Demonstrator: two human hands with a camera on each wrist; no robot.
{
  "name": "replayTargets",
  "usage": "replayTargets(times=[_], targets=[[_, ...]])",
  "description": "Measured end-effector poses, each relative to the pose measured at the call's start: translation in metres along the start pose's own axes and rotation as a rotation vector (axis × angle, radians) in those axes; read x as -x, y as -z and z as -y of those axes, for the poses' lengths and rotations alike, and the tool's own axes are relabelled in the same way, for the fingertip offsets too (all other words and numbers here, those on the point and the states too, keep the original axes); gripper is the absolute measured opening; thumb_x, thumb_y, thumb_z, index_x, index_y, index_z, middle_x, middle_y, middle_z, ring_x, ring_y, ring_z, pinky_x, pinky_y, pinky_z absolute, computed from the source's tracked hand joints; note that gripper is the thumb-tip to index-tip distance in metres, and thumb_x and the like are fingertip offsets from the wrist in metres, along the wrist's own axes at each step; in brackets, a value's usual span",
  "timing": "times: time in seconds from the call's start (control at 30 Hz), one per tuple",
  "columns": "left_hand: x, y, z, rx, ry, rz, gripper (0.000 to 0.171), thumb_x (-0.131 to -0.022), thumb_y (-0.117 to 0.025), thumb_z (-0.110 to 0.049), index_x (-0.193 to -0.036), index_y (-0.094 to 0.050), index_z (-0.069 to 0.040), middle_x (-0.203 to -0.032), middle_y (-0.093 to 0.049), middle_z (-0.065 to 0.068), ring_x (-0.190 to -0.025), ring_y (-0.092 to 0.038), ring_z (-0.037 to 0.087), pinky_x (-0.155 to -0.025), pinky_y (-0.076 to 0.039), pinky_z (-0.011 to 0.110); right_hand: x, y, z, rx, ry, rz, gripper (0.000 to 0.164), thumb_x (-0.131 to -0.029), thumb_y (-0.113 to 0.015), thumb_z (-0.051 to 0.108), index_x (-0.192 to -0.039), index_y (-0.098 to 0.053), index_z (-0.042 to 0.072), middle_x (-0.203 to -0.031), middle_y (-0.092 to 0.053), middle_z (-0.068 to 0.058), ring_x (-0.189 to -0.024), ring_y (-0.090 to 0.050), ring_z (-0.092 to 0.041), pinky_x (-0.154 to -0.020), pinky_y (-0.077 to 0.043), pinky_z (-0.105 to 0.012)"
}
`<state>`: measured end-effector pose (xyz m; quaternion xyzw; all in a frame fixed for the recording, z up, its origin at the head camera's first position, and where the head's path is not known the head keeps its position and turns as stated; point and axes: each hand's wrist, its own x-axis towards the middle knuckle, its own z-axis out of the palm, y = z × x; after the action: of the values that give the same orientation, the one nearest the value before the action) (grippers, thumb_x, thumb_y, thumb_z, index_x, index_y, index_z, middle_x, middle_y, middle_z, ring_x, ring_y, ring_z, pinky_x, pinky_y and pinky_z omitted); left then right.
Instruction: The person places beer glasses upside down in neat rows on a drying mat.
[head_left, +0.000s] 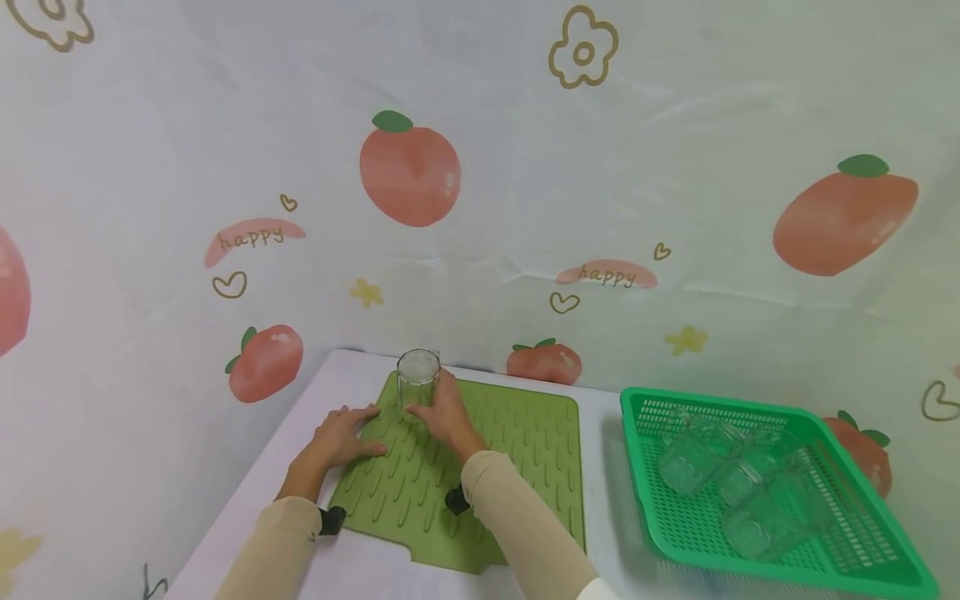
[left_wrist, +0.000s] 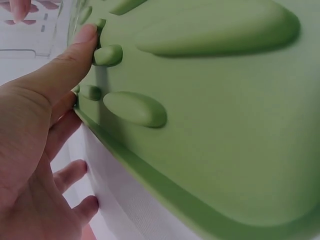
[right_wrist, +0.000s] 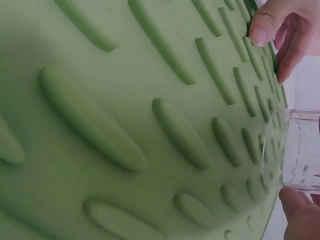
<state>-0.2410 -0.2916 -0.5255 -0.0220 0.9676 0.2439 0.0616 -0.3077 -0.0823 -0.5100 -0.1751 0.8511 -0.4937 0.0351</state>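
Note:
A clear glass mug [head_left: 417, 379] stands near the back left of the green ridged mat [head_left: 525, 437]. My right hand [head_left: 447, 414] grips it from the right side, thumb at the front near its base. In the right wrist view the glass [right_wrist: 301, 152] meets the mat's ridged surface. At the mat's left edge rests my left hand [head_left: 341, 437] with fingers spread. The left wrist view has its thumb [left_wrist: 65, 67] extended over the mat, while other fingers touch the mat's edge and the white tabletop. Nothing is held up by this hand.
To the right, a green plastic basket [head_left: 648, 508] holds several clear glass mugs [head_left: 697, 454] lying on their sides. Behind the white table [head_left: 600, 467] hangs a white cloth [head_left: 480, 250] printed with fruit, hearts and flowers.

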Motion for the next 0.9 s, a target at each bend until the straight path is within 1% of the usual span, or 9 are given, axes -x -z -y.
replayTargets(times=[0.17, 0.23, 0.43, 0.57, 0.7, 0.83, 0.9], targets=[[0.0, -0.001, -0.002, -0.018, -0.007, 0.0, 0.086, -0.079, -0.084, -0.05, -0.149, -0.053, -0.011, -0.155, -0.046, 0.027, -0.145, -0.032, 0.059, -0.107, -0.033, 0.078, 0.0, 0.0, -0.003, 0.039, 0.012, 0.019, 0.085, -0.09, -0.08, 0.021, -0.156, -0.031, 0.001, -0.154, -0.043, -0.022, -0.144, -0.045, -0.037, -0.119, -0.04, -0.051], [0.0, 0.0, -0.002, -0.02, -0.008, -0.001, 0.086, -0.078, -0.085, -0.05, -0.149, -0.053, -0.011, -0.154, -0.046, 0.028, -0.144, -0.032, 0.059, -0.106, -0.033, 0.079, 0.0, 0.0, -0.003, 0.066, 0.003, 0.038, 0.085, -0.092, -0.078, 0.024, -0.157, -0.028, 0.001, -0.156, -0.041, -0.023, -0.146, -0.044, -0.037, -0.119, -0.04, -0.052], [0.001, 0.001, -0.002, -0.014, -0.008, -0.003, 0.086, -0.078, -0.085, -0.05, -0.148, -0.054, -0.012, -0.154, -0.045, 0.031, -0.144, -0.032, 0.06, -0.106, -0.033, 0.079, 0.001, 0.001, -0.002, 0.145, -0.013, 0.074, 0.084, -0.097, -0.071, 0.029, -0.159, -0.023, -0.002, -0.161, -0.034, -0.026, -0.15, -0.038, -0.039, -0.122, -0.036, -0.051], [0.0, 0.0, -0.002, -0.007, -0.005, -0.003, 0.086, -0.078, -0.085, -0.05, -0.148, -0.053, -0.011, -0.155, -0.044, 0.03, -0.144, -0.031, 0.06, -0.107, -0.033, 0.078, 0.002, 0.004, -0.001, 0.155, -0.017, 0.096, 0.085, -0.099, -0.068, 0.032, -0.16, -0.02, -0.002, -0.163, -0.031, -0.026, -0.151, -0.036, -0.039, -0.123, -0.035, -0.051], [0.0, -0.001, 0.0, 0.002, -0.003, -0.004, 0.086, -0.078, -0.086, -0.049, -0.149, -0.053, -0.011, -0.155, -0.044, 0.029, -0.145, -0.03, 0.06, -0.109, -0.033, 0.077, 0.004, 0.01, 0.0, 0.163, -0.031, 0.109, 0.088, -0.099, -0.067, 0.036, -0.162, -0.016, 0.001, -0.164, -0.028, -0.026, -0.15, -0.038, -0.04, -0.12, -0.039, -0.052], [0.001, -0.001, 0.0, 0.022, -0.018, -0.008, 0.086, -0.078, -0.086, -0.047, -0.148, -0.053, -0.009, -0.156, -0.045, 0.027, -0.145, -0.029, 0.061, -0.112, -0.031, 0.076, 0.006, 0.018, 0.002, 0.237, -0.024, 0.099, 0.091, -0.098, -0.068, 0.041, -0.162, -0.016, 0.004, -0.162, -0.03, -0.027, -0.146, -0.042, -0.042, -0.117, -0.042, -0.053], [0.002, 0.0, -0.002, 0.029, -0.028, -0.008, 0.085, -0.078, -0.086, -0.045, -0.147, -0.054, -0.007, -0.155, -0.046, 0.026, -0.144, -0.029, 0.062, -0.113, -0.03, 0.075, 0.007, 0.022, 0.003, 0.327, -0.002, 0.097, 0.092, -0.097, -0.068, 0.045, -0.162, -0.017, 0.005, -0.161, -0.033, -0.025, -0.145, -0.043, -0.041, -0.117, -0.042, -0.052]])
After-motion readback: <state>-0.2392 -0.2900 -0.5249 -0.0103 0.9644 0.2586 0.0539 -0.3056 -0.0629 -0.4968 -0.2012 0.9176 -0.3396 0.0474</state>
